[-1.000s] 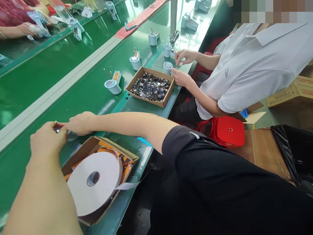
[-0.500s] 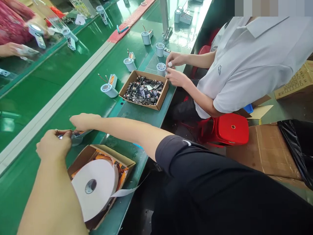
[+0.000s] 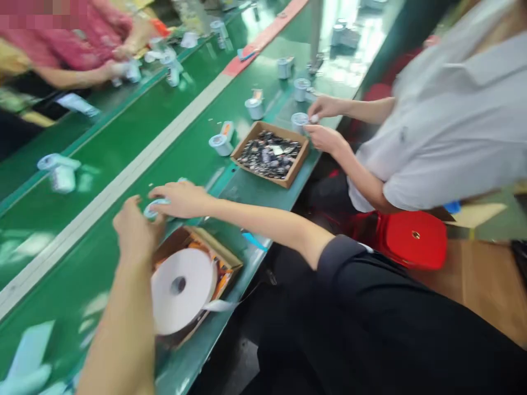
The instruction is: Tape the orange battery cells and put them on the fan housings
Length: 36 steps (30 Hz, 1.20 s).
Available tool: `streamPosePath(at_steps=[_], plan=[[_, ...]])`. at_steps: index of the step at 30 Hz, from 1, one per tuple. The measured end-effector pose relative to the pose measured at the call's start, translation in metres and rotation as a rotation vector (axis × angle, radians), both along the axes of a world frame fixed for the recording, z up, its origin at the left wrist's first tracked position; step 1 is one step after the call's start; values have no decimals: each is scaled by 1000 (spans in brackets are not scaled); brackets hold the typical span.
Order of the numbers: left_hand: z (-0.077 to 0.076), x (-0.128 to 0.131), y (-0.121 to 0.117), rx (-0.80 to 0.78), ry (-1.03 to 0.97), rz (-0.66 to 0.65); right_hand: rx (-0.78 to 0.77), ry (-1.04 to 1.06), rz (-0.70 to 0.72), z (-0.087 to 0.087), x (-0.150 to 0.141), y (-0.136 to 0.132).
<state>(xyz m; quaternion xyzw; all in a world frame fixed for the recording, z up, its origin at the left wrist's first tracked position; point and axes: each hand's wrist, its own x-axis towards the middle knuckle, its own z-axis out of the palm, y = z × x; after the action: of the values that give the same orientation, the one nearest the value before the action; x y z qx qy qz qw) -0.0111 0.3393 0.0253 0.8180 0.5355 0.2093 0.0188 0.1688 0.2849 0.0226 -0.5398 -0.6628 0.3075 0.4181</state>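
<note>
Over the green bench, my left hand (image 3: 140, 225) and my right hand (image 3: 181, 198) are close together around a light-blue round housing (image 3: 155, 208). My left fingers curl about its near side, and my right fingers close on it from above. Motion blur and the hands hide most of the part. Just below them stands a cardboard box (image 3: 224, 252) with orange-wrapped pieces (image 3: 222, 274) inside. A big white tape roll (image 3: 181, 296) lies on top, its loose strip trailing over the bench edge.
Similar housings (image 3: 221, 144) stand along the green belt (image 3: 123, 131). A carton of small black boards (image 3: 269, 156) sits beside a co-worker's hands (image 3: 325, 126) at right. Across the belt another person's hands (image 3: 123, 68) hold a part. A blue-handled tool (image 3: 254, 240) lies at the bench edge.
The view has swung left, so the scene sits further right. My hands have come together on the round housing. The person across the belt now has a part in hand.
</note>
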Motion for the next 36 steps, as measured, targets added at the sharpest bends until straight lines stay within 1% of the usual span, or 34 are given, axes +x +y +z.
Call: streamPosePath(at_steps=[1, 2, 3, 4, 5, 6, 7, 8, 9, 10, 12, 14, 15, 17, 18, 20, 22, 24, 26, 27, 28, 30, 31, 32, 33, 34, 35, 36], plan=[[4, -18, -31, -43, 28, -62, 60, 50, 69, 4, 8, -37], [6, -37, -64, -124, 61, -195, 127, 130, 156, 5, 20, -75], [7, -55, -100, -200, 100, -323, 142, 217, 222, 3, 36, -112], [5, -72, -135, -261, 169, -422, 111, 273, 301, -2, 53, -145], [2, -87, -167, -283, 242, -470, 53, 296, 382, -10, 69, -173], [-2, -98, -194, -284, 305, -458, -25, 305, 408, -18, 81, -195], [-6, -106, -215, -276, 355, -426, -82, 293, 399, -25, 90, -211], [-8, -112, -229, -265, 383, -379, -124, 283, 394, -30, 93, -221], [-10, -114, -236, -266, 394, -329, -148, 272, 379, -32, 92, -225], [-10, -114, -237, -281, 391, -292, -152, 259, 367, -32, 88, -224], [-5, -111, -226, -340, 364, -255, -116, 229, 346, -23, 74, -212], [4, -108, -212, -393, 309, -279, -52, 204, 322, -10, 61, -196], [9, -108, -208, -392, 272, -304, -23, 202, 309, -3, 57, -189], [15, -110, -210, -307, 192, -320, 7, 235, 280, 8, 51, -182], [17, -112, -216, -227, 149, -291, -7, 254, 271, 12, 48, -182], [16, -116, -233, -31, 61, -168, -100, 255, 290, 16, 41, -186], [11, -118, -254, 120, -13, -45, -241, 163, 392, 17, 27, -194], [4, -120, -272, 182, -48, 28, -329, -15, 494, 15, 7, -202], [-4, -125, -287, 182, -69, 71, -297, -161, 569, 10, -15, -210], [-8, -129, -293, 171, -82, 96, -253, -184, 634, 8, -24, -215], [-12, -134, -298, 161, -100, 126, -209, -169, 747, 6, -32, -219], [-22, -146, -308, 140, -138, 210, -142, -97, 1066, 2, -42, -225], [-27, -153, -313, 132, -156, 255, -115, -79, 1179, 1, -45, -226], [-31, -158, -318, 131, -171, 291, -93, -80, 1209, 1, -46, -224], [-35, -162, -322, 138, -178, 312, -85, -94, 1157, 3, -46, -221], [-37, -165, -326, 152, -170, 308, -94, -101, 1046, 6, -47, -216], [-39, -166, -329, 175, -149, 283, -124, -92, 928, 11, -47, -209], [-39, -165, -331, 210, -120, 248, -171, -70, 858, 17, -49, -202]])
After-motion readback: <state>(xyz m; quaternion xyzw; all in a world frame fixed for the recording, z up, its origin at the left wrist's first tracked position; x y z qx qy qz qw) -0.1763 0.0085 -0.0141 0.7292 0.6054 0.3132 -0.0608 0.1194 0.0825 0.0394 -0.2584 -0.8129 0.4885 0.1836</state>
